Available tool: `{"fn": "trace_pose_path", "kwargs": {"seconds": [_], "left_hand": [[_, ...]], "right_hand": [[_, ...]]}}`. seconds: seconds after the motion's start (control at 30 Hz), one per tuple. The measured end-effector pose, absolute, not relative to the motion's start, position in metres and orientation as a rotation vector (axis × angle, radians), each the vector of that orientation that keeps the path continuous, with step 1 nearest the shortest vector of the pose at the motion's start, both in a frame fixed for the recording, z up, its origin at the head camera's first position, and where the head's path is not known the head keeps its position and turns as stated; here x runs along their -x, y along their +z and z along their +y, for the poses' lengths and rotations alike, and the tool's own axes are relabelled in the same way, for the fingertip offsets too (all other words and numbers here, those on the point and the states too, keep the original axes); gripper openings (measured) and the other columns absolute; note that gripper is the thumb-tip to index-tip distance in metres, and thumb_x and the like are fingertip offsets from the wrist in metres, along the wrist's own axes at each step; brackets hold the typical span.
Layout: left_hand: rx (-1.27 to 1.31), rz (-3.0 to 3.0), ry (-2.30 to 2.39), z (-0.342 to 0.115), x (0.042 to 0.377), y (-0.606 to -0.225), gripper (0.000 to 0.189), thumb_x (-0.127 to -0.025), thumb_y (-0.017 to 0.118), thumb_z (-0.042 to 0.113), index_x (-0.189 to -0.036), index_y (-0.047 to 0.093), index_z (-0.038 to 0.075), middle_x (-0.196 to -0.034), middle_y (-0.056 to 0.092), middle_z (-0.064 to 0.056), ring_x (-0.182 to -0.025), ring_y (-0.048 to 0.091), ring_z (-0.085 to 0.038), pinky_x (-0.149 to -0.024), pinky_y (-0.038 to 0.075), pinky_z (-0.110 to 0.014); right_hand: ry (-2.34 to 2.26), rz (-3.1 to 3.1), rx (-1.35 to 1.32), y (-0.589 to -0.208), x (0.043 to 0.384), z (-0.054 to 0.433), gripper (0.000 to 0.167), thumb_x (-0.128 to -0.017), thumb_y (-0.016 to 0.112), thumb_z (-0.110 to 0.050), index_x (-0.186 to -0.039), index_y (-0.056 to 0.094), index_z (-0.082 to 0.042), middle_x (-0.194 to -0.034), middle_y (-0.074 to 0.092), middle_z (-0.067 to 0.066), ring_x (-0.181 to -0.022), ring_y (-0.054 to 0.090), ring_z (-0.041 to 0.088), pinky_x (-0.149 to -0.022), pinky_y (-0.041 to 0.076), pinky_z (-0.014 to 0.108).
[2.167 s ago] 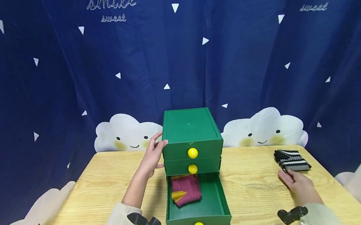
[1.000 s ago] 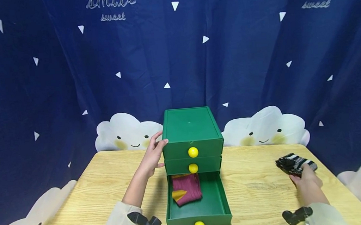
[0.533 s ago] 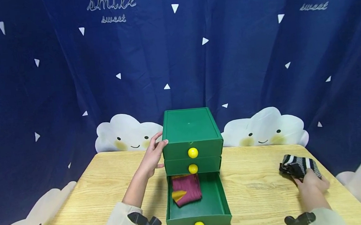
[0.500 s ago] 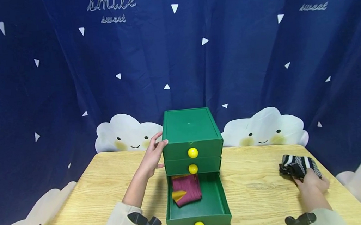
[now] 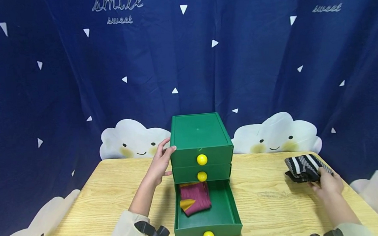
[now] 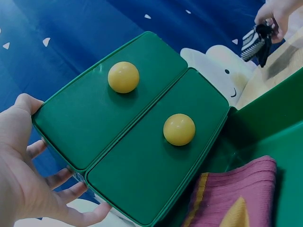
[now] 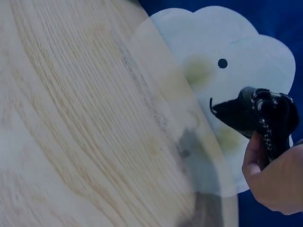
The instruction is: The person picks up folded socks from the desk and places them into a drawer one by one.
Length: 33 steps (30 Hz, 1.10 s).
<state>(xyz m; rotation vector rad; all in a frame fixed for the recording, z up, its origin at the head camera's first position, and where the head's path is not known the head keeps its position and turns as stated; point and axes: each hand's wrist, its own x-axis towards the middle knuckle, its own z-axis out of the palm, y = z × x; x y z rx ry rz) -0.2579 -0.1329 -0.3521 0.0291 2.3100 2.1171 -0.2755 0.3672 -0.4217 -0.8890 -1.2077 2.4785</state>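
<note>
My right hand (image 5: pixel 329 187) pinches a folded black sock (image 5: pixel 304 166) with white stripes, thumb below and fingers on top. In the right wrist view the sock (image 7: pixel 255 111) is raised off the table, with a shadow beneath. My left hand (image 5: pixel 159 164) braces the left side of a green drawer cabinet (image 5: pixel 198 132); its spread fingers lie along the side and the thumb touches the front edge. Below, the bottom drawer (image 5: pixel 224 215) is pulled out. A folded maroon sock with a mustard patch (image 5: pixel 197 199) lies in its left part. The two upper drawers are closed.
Yellow round knobs (image 5: pixel 202 159) stick out from each drawer front. The cabinet stands on a light wooden table (image 5: pixel 265 197). A dark blue curtain (image 5: pixel 191 58) with white triangles and smiling clouds hangs behind the table.
My right hand has reached the striped sock, gripped it and lifted it off the table, most recently moving slightly left and up. My left hand and the cabinet stay as they were.
</note>
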Motion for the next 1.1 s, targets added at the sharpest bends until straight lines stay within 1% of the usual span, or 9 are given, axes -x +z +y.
{"fn": "trace_pose_path", "kwargs": {"seconds": [0.1,0.13,0.2,0.27,0.43,0.6,0.7,0.93,1.1], "left_hand": [[-0.025,2.323,2.111,-0.133,0.258,-0.352,0.058,-0.094,0.046,0.045,-0.145,0.023,0.034,-0.146,0.033,-0.009,-0.137,0.028,-0.039,-0.086,0.044,-0.064],[-0.022,2.325,2.109,-0.133,0.258,-0.352,0.057,-0.094,0.046,0.045,-0.145,0.023,0.035,-0.146,0.033,-0.009,-0.137,0.028,-0.038,-0.086,0.045,-0.064],[-0.013,2.325,2.110,-0.133,0.258,-0.352,0.057,-0.094,0.047,0.045,-0.145,0.024,0.036,-0.146,0.033,-0.008,-0.138,0.028,-0.037,-0.087,0.044,-0.064],[-0.010,2.319,2.114,-0.133,0.257,-0.352,0.056,-0.094,0.047,0.045,-0.144,0.024,0.037,-0.146,0.033,-0.008,-0.138,0.028,-0.037,-0.087,0.043,-0.064],[-0.009,2.307,2.122,-0.132,0.257,-0.352,0.057,-0.094,0.047,0.044,-0.145,0.023,0.035,-0.146,0.032,-0.009,-0.137,0.028,-0.038,-0.088,0.042,-0.066],[-0.007,2.316,2.120,-0.132,0.258,-0.352,0.056,-0.094,0.047,0.044,-0.145,0.024,0.036,-0.146,0.033,-0.009,-0.137,0.028,-0.038,-0.087,0.043,-0.065],[-0.016,2.323,2.114,-0.132,0.258,-0.352,0.057,-0.094,0.046,0.044,-0.145,0.023,0.035,-0.146,0.032,-0.009,-0.137,0.028,-0.040,-0.086,0.044,-0.065],[-0.027,2.312,2.110,-0.132,0.257,-0.350,0.057,-0.094,0.046,0.044,-0.145,0.022,0.035,-0.148,0.029,-0.011,-0.137,0.027,-0.041,-0.087,0.042,-0.067],[-0.030,2.309,2.109,-0.132,0.255,-0.349,0.058,-0.094,0.047,0.045,-0.145,0.021,0.035,-0.148,0.028,-0.011,-0.138,0.026,-0.041,-0.088,0.042,-0.067]], "right_hand": [[2.516,-1.262,0.865,-0.415,0.271,0.368,0.022,-0.087,0.058,-0.009,-0.097,0.051,-0.028,-0.073,0.057,-0.009,-0.062,0.056,0.007,-0.048,0.050,0.036],[2.530,-1.293,0.854,-0.413,0.269,0.369,0.018,-0.088,0.056,-0.010,-0.092,0.052,-0.027,-0.068,0.057,-0.008,-0.061,0.057,0.008,-0.049,0.051,0.036],[2.548,-1.376,0.839,-0.409,0.265,0.368,0.015,-0.090,0.053,-0.011,-0.085,0.053,-0.025,-0.065,0.057,-0.007,-0.059,0.058,0.010,-0.051,0.052,0.035],[2.546,-1.474,0.823,-0.405,0.262,0.367,0.017,-0.090,0.051,-0.011,-0.080,0.053,-0.024,-0.066,0.056,-0.007,-0.059,0.059,0.010,-0.053,0.053,0.033],[2.570,-1.674,0.709,-0.396,0.257,0.362,0.019,-0.091,0.047,-0.011,-0.079,0.051,-0.026,-0.069,0.054,-0.010,-0.063,0.059,0.007,-0.058,0.052,0.030],[2.651,-1.785,0.467,-0.391,0.252,0.357,0.025,-0.091,0.042,-0.008,-0.077,0.053,-0.026,-0.074,0.054,-0.012,-0.068,0.059,0.005,-0.063,0.052,0.027],[2.652,-1.867,0.333,-0.389,0.251,0.351,0.027,-0.091,0.040,-0.008,-0.080,0.054,-0.027,-0.076,0.055,-0.012,-0.071,0.058,0.004,-0.065,0.052,0.026],[2.629,-2.008,0.102,-0.385,0.247,0.333,0.039,-0.093,0.038,-0.006,-0.090,0.060,-0.038,-0.085,0.057,-0.012,-0.077,0.057,0.005,-0.066,0.053,0.025],[2.604,-2.073,-0.039,-0.381,0.243,0.319,0.043,-0.093,0.037,-0.004,-0.098,0.060,-0.039,-0.090,0.058,-0.013,-0.079,0.057,0.005,-0.066,0.052,0.025]]}}
